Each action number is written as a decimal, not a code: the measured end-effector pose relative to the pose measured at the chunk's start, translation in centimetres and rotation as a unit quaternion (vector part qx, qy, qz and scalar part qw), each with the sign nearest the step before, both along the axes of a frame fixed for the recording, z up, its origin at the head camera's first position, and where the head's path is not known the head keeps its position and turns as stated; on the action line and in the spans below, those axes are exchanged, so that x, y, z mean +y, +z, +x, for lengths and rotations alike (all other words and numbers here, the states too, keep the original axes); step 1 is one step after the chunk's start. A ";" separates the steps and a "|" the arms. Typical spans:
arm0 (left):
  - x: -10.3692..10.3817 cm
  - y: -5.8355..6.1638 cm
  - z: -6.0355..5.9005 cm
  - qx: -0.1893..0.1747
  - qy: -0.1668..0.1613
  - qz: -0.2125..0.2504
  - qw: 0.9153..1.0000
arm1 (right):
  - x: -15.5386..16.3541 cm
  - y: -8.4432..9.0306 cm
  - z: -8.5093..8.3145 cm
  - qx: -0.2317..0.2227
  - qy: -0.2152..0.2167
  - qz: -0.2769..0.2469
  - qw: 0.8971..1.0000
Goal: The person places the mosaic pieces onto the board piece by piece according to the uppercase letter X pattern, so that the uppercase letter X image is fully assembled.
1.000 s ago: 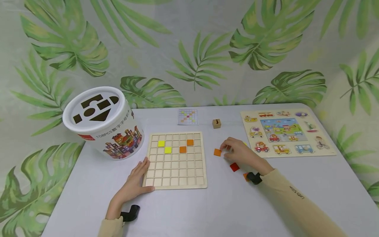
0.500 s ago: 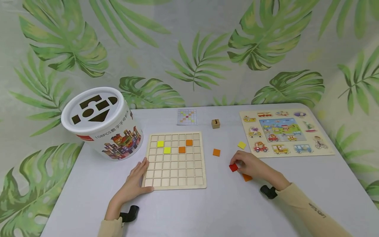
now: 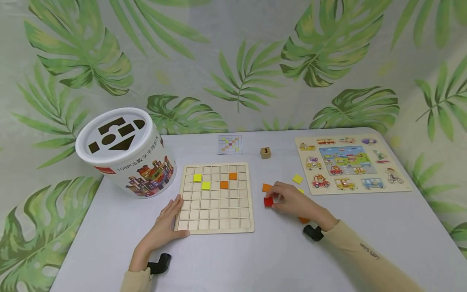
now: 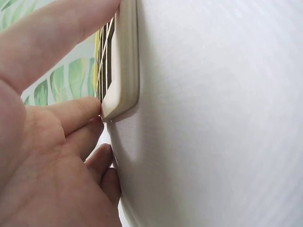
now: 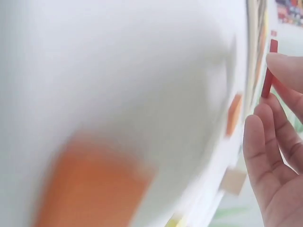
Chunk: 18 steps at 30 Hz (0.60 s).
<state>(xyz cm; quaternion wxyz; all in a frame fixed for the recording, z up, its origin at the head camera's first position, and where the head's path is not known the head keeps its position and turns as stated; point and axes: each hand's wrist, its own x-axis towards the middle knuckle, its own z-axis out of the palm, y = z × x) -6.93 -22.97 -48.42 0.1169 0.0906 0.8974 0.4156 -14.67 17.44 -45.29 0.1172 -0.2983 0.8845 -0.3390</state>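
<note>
A red square tile (image 3: 268, 202) is pinched between the thumb and fingers of my right hand (image 3: 293, 202), to the right of a wooden grid board (image 3: 215, 211). In the right wrist view the tile (image 5: 270, 68) appears edge-on at the fingertips. Two yellow tiles (image 3: 206, 185) and two orange tiles (image 3: 224, 185) lie in the board's upper cells. My left hand (image 3: 163, 225) rests against the board's near left corner, fingers along its left side and thumb at its front edge. The left wrist view has the fingertips right at the board's corner (image 4: 125, 94).
Loose orange (image 3: 266, 187) and yellow (image 3: 297, 179) tiles lie around my right hand, some partly covered by it. Behind the board are a pattern card (image 3: 230, 145) and a small wooden cube (image 3: 265, 153). A white bucket (image 3: 125, 162) stands left, a vehicle puzzle (image 3: 353, 164) right.
My right hand has moved from beside the orange tile down to the red tile, taken hold of it, and carried it left toward the board. The left hand has stayed in place.
</note>
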 end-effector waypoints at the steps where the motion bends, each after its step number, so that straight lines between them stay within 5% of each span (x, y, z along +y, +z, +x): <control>1: 0.0 0.0 0.0 0.000 0.000 0.000 1.000 | -0.7 0.1 -0.1 0.003 0.006 -0.005 1.000; 9: 0.0 0.2 0.1 0.005 0.000 0.004 1.000 | -7.1 0.7 -1.5 0.023 0.054 -0.038 0.998; 18: 0.1 0.4 0.0 -0.002 0.000 0.003 1.000 | -13.5 0.5 -2.9 0.013 0.070 -0.008 0.997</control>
